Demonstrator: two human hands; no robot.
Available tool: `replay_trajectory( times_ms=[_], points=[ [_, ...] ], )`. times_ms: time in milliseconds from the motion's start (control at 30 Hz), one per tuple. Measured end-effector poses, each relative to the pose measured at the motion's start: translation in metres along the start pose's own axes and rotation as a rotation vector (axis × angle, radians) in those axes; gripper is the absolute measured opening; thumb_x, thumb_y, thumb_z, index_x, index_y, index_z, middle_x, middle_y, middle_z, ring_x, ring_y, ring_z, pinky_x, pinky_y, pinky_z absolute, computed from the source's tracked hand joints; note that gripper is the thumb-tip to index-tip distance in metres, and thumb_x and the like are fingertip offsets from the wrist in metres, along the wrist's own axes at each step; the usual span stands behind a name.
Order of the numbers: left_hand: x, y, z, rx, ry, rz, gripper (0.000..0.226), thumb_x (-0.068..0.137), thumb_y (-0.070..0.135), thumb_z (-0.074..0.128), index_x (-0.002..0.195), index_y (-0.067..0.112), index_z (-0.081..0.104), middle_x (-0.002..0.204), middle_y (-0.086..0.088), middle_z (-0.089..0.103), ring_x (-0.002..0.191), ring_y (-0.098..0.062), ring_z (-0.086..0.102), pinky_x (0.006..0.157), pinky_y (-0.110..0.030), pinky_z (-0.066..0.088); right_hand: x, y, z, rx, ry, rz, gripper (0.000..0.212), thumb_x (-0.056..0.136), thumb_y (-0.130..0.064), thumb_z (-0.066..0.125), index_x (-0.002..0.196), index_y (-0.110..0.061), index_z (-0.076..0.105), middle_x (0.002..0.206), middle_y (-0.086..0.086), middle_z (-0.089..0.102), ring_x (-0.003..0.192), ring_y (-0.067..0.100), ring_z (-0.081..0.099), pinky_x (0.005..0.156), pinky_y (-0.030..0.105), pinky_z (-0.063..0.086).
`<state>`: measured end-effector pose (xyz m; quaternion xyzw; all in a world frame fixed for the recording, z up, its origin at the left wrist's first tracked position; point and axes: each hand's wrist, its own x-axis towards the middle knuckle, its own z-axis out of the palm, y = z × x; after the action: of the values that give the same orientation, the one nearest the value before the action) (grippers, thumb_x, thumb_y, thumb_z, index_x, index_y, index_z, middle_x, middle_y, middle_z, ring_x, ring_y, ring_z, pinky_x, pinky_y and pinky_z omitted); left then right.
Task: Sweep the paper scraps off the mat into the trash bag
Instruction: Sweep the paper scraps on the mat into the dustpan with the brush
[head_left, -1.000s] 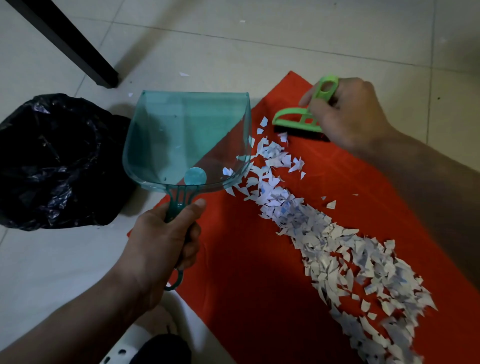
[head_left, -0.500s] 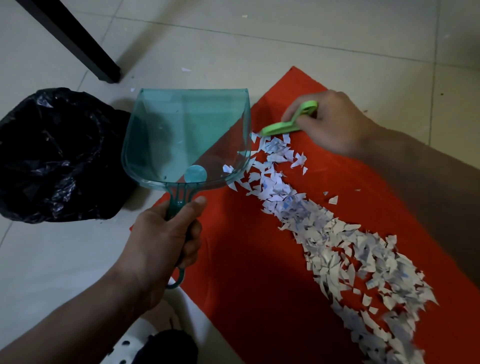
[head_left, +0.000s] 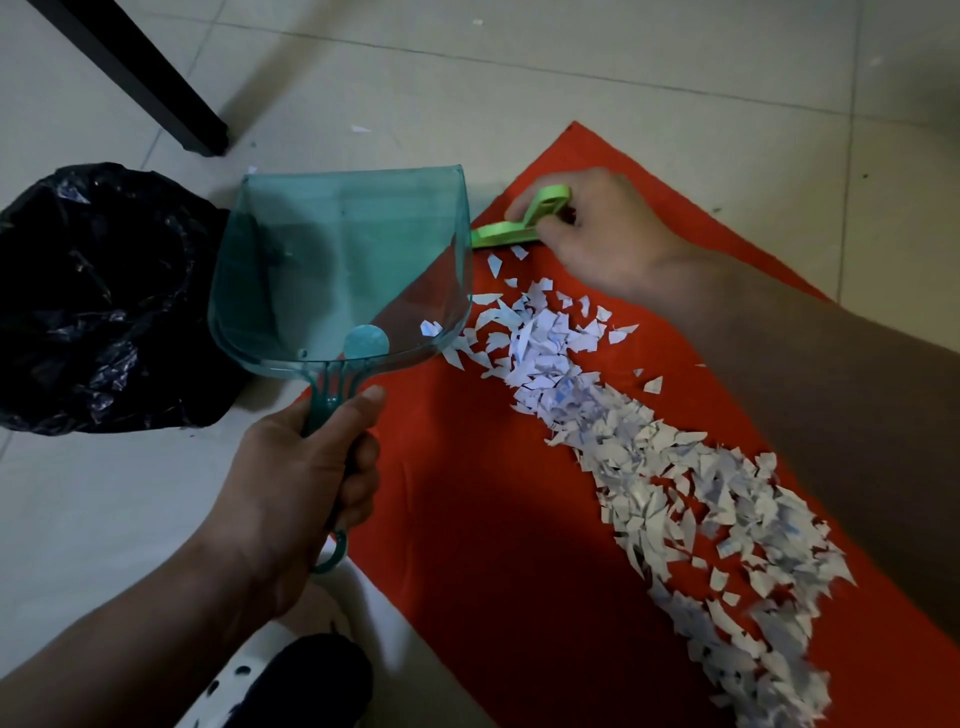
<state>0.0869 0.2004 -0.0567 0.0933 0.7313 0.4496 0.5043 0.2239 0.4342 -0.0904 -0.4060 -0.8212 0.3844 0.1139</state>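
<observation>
Here, a translucent teal plastic dustpan is held by its handle in the left hand, lower centre-left of the frame, fingers wrapped round the handle and thumb laid along its top. The pan is seen tilted, its right edge over the left border of a red rectangular felt mat that is spread on the pale tiled floor and runs from upper centre to lower right. A single white scrap is seen inside the pan near its right rim.

A small lime-green plastic hand brush is gripped in the right hand, upper centre of the frame, fingers curled round its looped handle; the brush head is laid low on the mat just beside the pan's upper right corner. Whether the bristles touch the mat cannot be told.

White torn paper scraps are spread in a long diagonal band on the mat, from just beside the pan's right rim down to the lower right corner; a few loose pieces are scattered between brush and band. The lowest scraps are blurred.

A crumpled black plastic trash bag is seen on the floor at the left edge, touching or just behind the pan. A black table leg is planted in the upper left. A white perforated shoe is partly shown at the bottom edge.
</observation>
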Motion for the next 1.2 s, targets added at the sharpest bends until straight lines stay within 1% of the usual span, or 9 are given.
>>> replay_trajectory(
  times_ms=[133,233,300,500,667,833,967,1100,1200],
  points=[
    [-0.002,-0.001,-0.002,0.004,0.003,0.0,0.021,0.094,0.024,0.062,0.079,0.014,0.05,0.056,0.0,0.04,0.039,-0.01,0.03,0.033,-0.019,0.026,-0.018,0.005,-0.006,-0.007,-0.114,0.027,0.029,0.091,-0.002,0.05,0.098,-0.017,0.074,0.051,-0.015,0.051,0.037,0.002,0.042,0.038,0.011,0.026],
    [-0.002,-0.002,-0.002,0.005,0.008,-0.002,0.022,0.094,0.024,0.062,0.079,0.013,0.049,0.055,0.0,0.04,0.038,-0.01,0.03,0.033,-0.018,0.025,-0.034,0.008,-0.02,-0.016,-0.166,0.026,0.03,0.089,-0.002,0.051,0.09,-0.02,0.074,0.054,-0.011,0.056,0.039,0.003,0.039,0.039,0.013,0.026],
    [-0.003,-0.002,-0.002,0.005,0.007,-0.006,0.022,0.094,0.023,0.062,0.079,0.013,0.049,0.055,0.0,0.041,0.038,-0.009,0.03,0.032,-0.018,0.026,-0.041,0.01,-0.027,0.049,-0.135,0.044,0.03,0.089,-0.002,0.05,0.088,-0.02,0.074,0.059,-0.003,0.056,0.039,0.004,0.038,0.039,0.014,0.027],
    [-0.005,-0.004,-0.001,0.007,-0.007,-0.014,0.023,0.093,0.025,0.062,0.078,0.014,0.049,0.055,0.0,0.04,0.039,-0.009,0.031,0.032,-0.018,0.026,-0.034,0.011,-0.011,0.097,0.045,0.048,0.032,0.088,-0.003,0.049,0.094,-0.019,0.075,0.044,-0.012,0.051,0.036,0.006,0.036,0.039,0.014,0.024],
    [-0.009,-0.005,0.001,-0.001,-0.013,-0.008,0.02,0.094,0.024,0.061,0.083,0.013,0.048,0.057,-0.001,0.04,0.039,-0.01,0.03,0.032,-0.018,0.026,-0.045,0.017,-0.006,0.074,-0.037,0.091,0.029,0.091,-0.004,0.05,0.096,-0.018,0.075,0.039,-0.017,0.049,0.033,0.006,0.035,0.036,0.014,0.023],
    [-0.012,-0.006,0.0,0.006,-0.017,-0.022,0.024,0.094,0.025,0.061,0.08,0.012,0.046,0.055,-0.001,0.04,0.039,-0.01,0.029,0.032,-0.019,0.026,-0.08,0.013,-0.024,0.045,-0.158,0.094,0.027,0.093,-0.005,0.051,0.092,-0.019,0.073,0.062,-0.007,0.059,0.039,0.001,0.042,0.038,0.01,0.028],
    [-0.014,-0.008,-0.001,0.016,-0.013,-0.031,0.024,0.094,0.025,0.061,0.079,0.013,0.046,0.056,-0.001,0.04,0.039,-0.01,0.03,0.032,-0.019,0.026,-0.089,0.015,-0.024,0.124,-0.016,0.113,0.028,0.094,-0.004,0.05,0.095,-0.021,0.073,0.067,0.004,0.061,0.039,0.004,0.04,0.038,0.01,0.027],
    [-0.016,-0.01,0.002,0.022,-0.009,-0.029,0.022,0.094,0.025,0.061,0.081,0.012,0.047,0.057,-0.001,0.04,0.039,-0.009,0.03,0.031,-0.018,0.026,-0.062,0.019,-0.012,0.128,0.152,0.097,0.031,0.09,-0.003,0.049,0.098,-0.019,0.074,0.057,-0.012,0.053,0.038,0.003,0.041,0.041,0.011,0.026],
    [-0.017,-0.012,0.004,0.028,-0.011,-0.028,0.02,0.093,0.025,0.061,0.086,0.011,0.049,0.057,-0.001,0.04,0.039,-0.009,0.03,0.032,-0.018,0.026,-0.041,0.02,-0.002,0.067,0.168,0.091,0.032,0.087,-0.004,0.049,0.099,-0.019,0.074,0.061,-0.013,0.054,0.043,-0.001,0.046,0.045,0.01,0.029]
  ],
)
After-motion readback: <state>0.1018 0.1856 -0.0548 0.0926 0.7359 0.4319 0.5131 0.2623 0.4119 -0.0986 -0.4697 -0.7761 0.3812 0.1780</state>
